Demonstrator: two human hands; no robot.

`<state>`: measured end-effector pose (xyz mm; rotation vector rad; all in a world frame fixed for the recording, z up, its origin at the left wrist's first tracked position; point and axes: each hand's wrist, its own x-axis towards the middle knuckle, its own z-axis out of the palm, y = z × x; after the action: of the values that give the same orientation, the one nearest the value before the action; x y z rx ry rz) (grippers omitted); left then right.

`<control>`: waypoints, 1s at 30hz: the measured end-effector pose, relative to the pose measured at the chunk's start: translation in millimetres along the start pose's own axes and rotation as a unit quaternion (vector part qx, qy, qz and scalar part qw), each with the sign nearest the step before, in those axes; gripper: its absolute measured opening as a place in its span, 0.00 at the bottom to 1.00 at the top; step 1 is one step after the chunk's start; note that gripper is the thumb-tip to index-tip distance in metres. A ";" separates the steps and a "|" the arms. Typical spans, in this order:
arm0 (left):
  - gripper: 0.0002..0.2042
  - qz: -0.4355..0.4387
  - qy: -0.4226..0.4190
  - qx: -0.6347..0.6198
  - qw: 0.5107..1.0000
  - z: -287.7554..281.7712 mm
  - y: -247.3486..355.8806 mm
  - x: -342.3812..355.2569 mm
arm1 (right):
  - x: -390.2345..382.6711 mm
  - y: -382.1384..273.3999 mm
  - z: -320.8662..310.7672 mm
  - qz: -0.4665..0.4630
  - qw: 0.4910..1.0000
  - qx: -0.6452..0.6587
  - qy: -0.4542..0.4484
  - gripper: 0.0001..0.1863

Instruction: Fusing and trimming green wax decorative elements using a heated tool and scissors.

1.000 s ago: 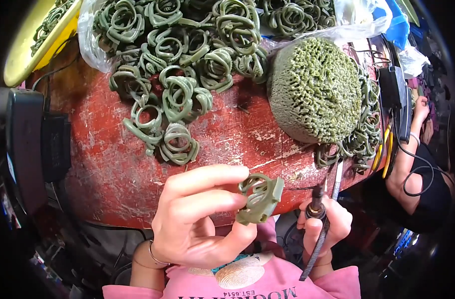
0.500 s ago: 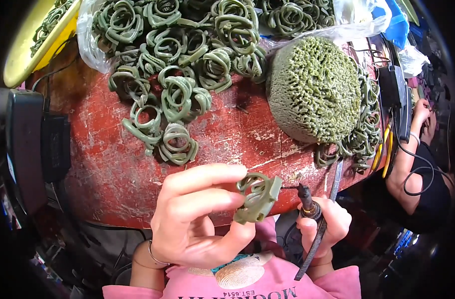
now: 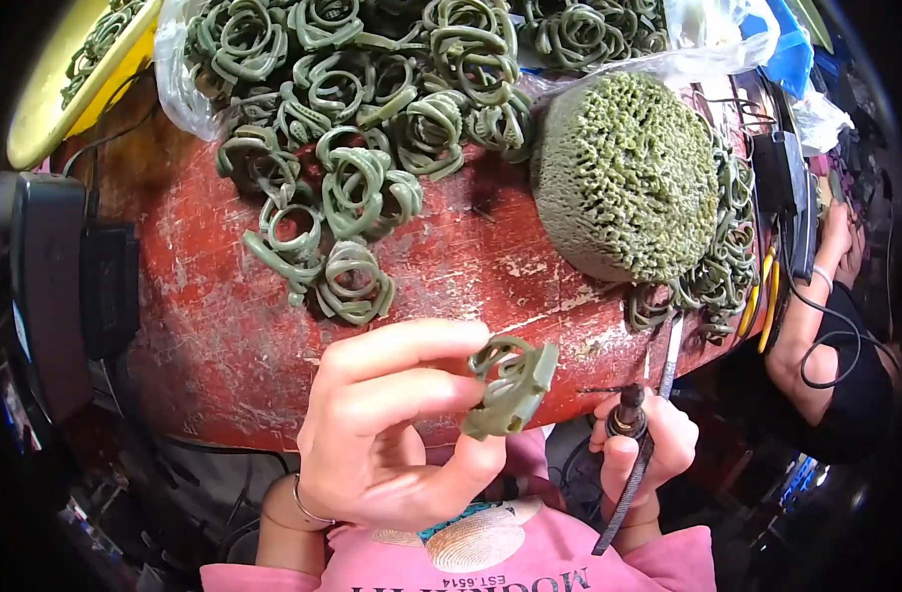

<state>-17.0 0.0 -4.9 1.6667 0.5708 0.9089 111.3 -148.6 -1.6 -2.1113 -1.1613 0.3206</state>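
My left hand point(image 3: 392, 424) pinches a green wax ring piece point(image 3: 515, 395) between thumb and fingers, over the table's near edge. Curved bands and a flat-sided block show on the piece. To its right, my right hand point(image 3: 660, 449) is closed around a dark heated wax pen point(image 3: 628, 414). The pen's thin tip points left toward the wax piece, with a gap between them. A long narrow file-like strip point(image 3: 624, 503) also runs through the right hand, its textured dark end down and its pale end up. The fingers hide its middle.
Several green wax ring clusters point(image 3: 352, 178) lie on the worn red table point(image 3: 224, 335), many on clear plastic. A round porous green block point(image 3: 638, 178) stands right of them. Yellow-handled pliers point(image 3: 767, 286) and black boxes with cables flank the table. Another person's arm point(image 3: 811, 316) is at right.
My right hand has drawn the pen slightly right and down, so its tip now stands farther from the wax piece. My left hand has barely moved.
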 end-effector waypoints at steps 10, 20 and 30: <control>0.11 0.015 -0.012 0.027 0.999 0.3 -1.3 0.9 | 6.8 -2.1 -1.2 -0.070 0.997 -0.037 -0.011 0.17; 0.10 0.030 -0.004 0.037 0.999 2.3 0.5 -0.9 | 6.6 -6.7 -4.1 -0.072 0.995 -0.071 -0.015 0.18; 0.11 0.025 -0.004 0.029 0.999 1.2 -1.9 -1.8 | 6.2 -5.4 -0.9 -0.069 0.996 -0.061 -0.021 0.19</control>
<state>-16.9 -1.5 -7.4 1.7436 0.5563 0.9290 111.8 -142.0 3.4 -2.1227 -1.3756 0.2355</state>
